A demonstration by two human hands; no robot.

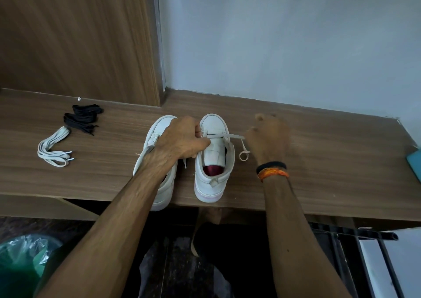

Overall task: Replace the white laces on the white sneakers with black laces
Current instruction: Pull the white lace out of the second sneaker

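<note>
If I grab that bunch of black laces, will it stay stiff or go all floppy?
Probably floppy: the black laces lie in soft folded loops on the wooden shelf. Likely light too, being thin and flat like the white laces beside them. Loose ends would probably dangle and might slip out.

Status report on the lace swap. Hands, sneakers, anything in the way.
Left hand grips right sneaker; right hand blurred, at its white lace. Removed white lace and black laces wait left. Nothing blocking.

Head view, close, looking down on shelf (pixel 319 161).
</note>
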